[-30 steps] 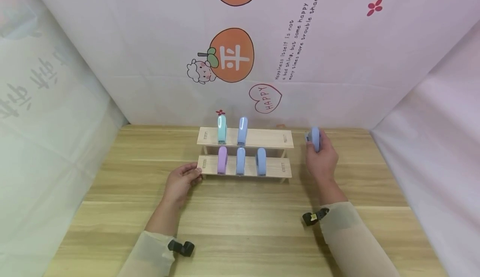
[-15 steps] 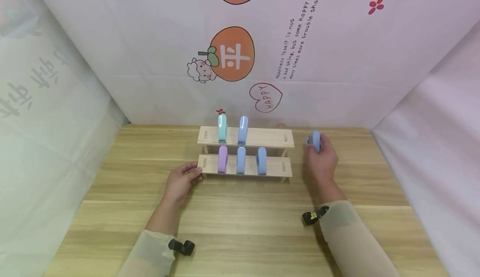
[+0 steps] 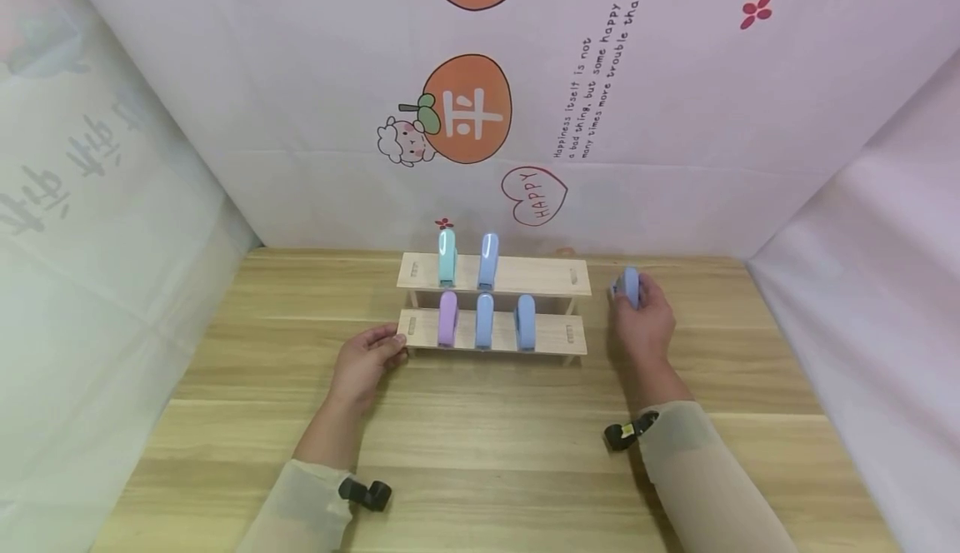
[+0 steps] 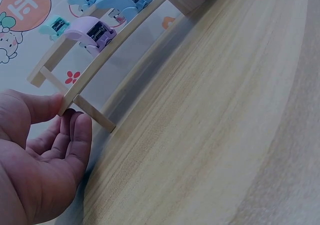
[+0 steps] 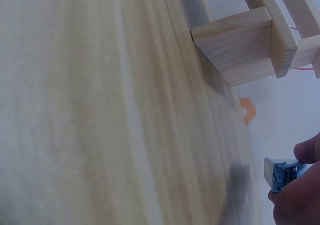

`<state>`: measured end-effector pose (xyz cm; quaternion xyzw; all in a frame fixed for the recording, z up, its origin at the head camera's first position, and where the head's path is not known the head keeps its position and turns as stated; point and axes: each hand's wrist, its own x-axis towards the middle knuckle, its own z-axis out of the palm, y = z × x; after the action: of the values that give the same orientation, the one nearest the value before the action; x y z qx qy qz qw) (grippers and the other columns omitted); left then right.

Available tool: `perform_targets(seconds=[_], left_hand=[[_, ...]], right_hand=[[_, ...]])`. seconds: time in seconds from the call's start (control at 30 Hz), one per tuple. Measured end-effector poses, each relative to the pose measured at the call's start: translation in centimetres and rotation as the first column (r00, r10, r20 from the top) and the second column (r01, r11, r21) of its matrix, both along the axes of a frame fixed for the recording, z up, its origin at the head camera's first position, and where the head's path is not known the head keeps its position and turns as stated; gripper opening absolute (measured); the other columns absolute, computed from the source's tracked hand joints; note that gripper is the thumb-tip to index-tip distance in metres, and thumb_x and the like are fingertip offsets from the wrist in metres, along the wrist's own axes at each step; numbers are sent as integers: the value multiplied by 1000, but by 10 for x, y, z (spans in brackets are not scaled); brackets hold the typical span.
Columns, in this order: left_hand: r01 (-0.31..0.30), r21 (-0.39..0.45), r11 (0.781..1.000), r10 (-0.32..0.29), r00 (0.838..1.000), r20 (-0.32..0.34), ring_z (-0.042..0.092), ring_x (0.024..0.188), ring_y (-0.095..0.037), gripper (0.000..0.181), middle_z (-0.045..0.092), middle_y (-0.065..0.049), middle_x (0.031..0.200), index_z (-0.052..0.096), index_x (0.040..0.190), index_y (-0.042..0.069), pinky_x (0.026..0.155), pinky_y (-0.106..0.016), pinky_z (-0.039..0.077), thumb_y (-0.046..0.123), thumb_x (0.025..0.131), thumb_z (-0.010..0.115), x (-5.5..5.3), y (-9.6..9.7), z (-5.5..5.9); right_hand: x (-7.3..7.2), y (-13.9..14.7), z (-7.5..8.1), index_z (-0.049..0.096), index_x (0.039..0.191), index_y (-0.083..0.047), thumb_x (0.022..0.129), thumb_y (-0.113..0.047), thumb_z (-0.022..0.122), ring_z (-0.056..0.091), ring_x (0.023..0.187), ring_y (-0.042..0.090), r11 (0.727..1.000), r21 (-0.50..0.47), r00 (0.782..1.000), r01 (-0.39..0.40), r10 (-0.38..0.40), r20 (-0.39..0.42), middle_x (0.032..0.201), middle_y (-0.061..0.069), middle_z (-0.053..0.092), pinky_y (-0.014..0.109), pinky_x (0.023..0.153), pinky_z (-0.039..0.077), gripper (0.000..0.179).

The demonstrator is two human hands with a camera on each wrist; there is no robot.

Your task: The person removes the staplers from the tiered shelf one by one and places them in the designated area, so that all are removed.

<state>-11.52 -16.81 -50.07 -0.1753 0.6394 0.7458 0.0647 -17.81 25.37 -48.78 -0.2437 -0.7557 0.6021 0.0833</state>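
Observation:
My left hand [image 3: 365, 363] pinches the left end of the lower tier of a two-tier wooden rack [image 3: 558, 335]; in the left wrist view the thumb lies on top of the board, fingers under it. On the lower tier stand a purple stapler [image 3: 447, 320], a blue stapler [image 3: 484, 321] in the middle and another blue stapler [image 3: 526, 322] to its right. The upper tier carries a mint-green stapler [image 3: 447, 258] and a blue stapler [image 3: 488, 261]. Right of the rack, my right hand [image 3: 647, 324] grips one more blue stapler [image 3: 629, 285], its end showing in the right wrist view.
The rack stands on a wood-grain table [image 3: 480, 453] near its back edge. Behind it rises a white printed cloth [image 3: 660, 186], with white cloth also along the left and right sides. The upper tier has bare board right of its blue stapler.
My right hand, with the blue stapler in it, has come slightly down and toward me beside the rack. The left hand keeps its hold, and the staplers on the rack have not moved.

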Motion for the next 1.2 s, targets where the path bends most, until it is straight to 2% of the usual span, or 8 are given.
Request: perform_targets(seconds=[0.3,0.77,1.2], left_hand=[[4,0,1000,-4,1000,0,70,99,-23,41,68,-15,114,59,134,-8,92,-30,64,1,96,71,-1,0,-1],[-4,9,1000,4,1000,-3,70,96,-21,42,69,-14,113,58,135,-10,92,-30,64,1,96,71,0,1,1],[-5,11,1000,5,1000,-10,70,95,-20,41,68,-14,113,59,134,-8,91,-30,64,0,95,71,0,0,-3]], right_hand=[[-3,3,-6,33,163,-18,104,-20,61,33,152,22,1000,-10,1000,-2,2,8,166,7,33,36,128,27,65],[-4,5,-7,28,164,-19,104,-18,60,30,153,23,999,28,995,-25,23,94,168,4,30,38,129,25,69],[-4,3,-10,26,165,-18,103,-16,60,30,153,23,999,19,995,-41,39,90,168,6,29,38,127,30,70]])
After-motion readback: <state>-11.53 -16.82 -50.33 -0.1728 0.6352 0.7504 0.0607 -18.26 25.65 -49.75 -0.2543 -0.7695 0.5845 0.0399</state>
